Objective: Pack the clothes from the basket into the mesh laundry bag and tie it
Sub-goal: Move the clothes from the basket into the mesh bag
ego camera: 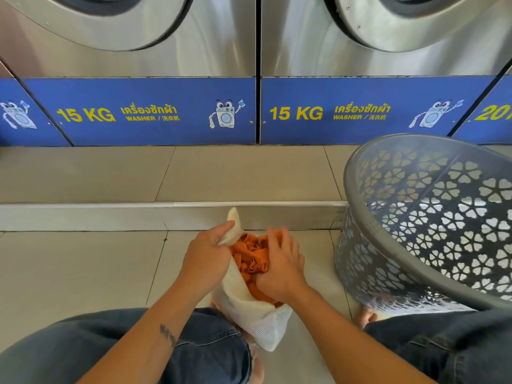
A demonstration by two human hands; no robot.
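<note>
A cream mesh laundry bag [243, 306] stands on the floor between my knees, its mouth up. My left hand [206, 253] grips the bag's rim and holds a flap of it upright. Orange cloth [250, 257] bulges out of the opening. My right hand [279, 266] lies on the orange cloth with its fingers pressed down into the bag. The grey plastic basket [432, 228] with flower-shaped cut-outs stands tilted at the right; no clothes show inside it.
Two steel 15 KG washers [155, 112] with blue bottom panels stand ahead on a raised tiled step [166, 214]. My knees in blue jeans [83, 353] fill the bottom corners. A bare foot [367, 317] shows below the basket. Beige floor tiles lie to the left.
</note>
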